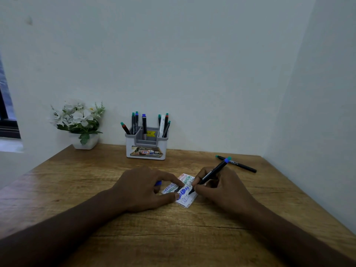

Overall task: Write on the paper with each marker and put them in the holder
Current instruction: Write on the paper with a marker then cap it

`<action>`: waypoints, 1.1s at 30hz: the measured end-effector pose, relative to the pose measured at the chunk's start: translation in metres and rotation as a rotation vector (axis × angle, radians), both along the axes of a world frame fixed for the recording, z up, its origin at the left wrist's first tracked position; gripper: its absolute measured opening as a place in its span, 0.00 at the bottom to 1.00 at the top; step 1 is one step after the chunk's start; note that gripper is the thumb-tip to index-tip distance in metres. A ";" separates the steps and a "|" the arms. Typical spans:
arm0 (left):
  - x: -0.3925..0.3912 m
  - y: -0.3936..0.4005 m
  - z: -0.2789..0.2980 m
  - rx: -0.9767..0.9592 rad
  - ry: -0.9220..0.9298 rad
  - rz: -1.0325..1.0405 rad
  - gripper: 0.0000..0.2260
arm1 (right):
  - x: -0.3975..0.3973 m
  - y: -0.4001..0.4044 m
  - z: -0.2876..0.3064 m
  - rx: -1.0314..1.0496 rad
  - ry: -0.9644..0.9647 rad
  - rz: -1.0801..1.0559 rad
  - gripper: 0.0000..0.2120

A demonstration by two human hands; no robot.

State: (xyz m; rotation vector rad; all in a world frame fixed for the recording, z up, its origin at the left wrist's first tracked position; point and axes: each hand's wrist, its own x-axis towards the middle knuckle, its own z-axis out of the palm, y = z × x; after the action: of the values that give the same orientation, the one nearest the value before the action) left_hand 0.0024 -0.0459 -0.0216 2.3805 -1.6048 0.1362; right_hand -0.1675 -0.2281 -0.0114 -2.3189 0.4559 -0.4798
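Note:
A small white paper [187,199] covered in coloured scribbles lies on the wooden table. My right hand [221,187] grips a black marker [212,173] with a blue and teal end, its tip touching the paper beside thick blue loops. My left hand [146,186] presses the paper's left side with finger and thumb, and a blue cap [158,183] shows under its fingers. A second black marker [237,164] lies on the table to the right. The white and grey holder [145,149] at the back holds several markers.
A white pot of white flowers [81,122] stands at the back left of the wooden table [77,180]. White walls close in behind and on the right. A dark window edge shows at far left.

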 end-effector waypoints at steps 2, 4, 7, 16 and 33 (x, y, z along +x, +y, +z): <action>-0.001 0.000 0.001 -0.004 0.000 0.002 0.22 | -0.001 0.001 0.002 0.007 0.007 0.013 0.01; -0.002 0.001 0.001 -0.008 0.000 0.001 0.22 | -0.002 0.001 0.003 0.018 -0.004 0.029 0.02; -0.001 0.001 0.001 -0.007 0.011 -0.001 0.21 | -0.004 0.001 0.004 0.038 -0.027 0.019 0.02; -0.001 0.001 0.000 0.000 0.005 -0.008 0.22 | -0.002 0.000 0.004 0.056 -0.004 0.016 0.02; -0.001 0.001 0.000 -0.013 0.004 -0.008 0.21 | -0.003 -0.001 0.006 0.086 -0.001 0.017 0.02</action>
State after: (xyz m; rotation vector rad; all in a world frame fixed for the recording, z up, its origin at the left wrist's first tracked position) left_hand 0.0014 -0.0449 -0.0218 2.3622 -1.6068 0.1394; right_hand -0.1705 -0.2295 -0.0056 -2.2380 0.4469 -0.4446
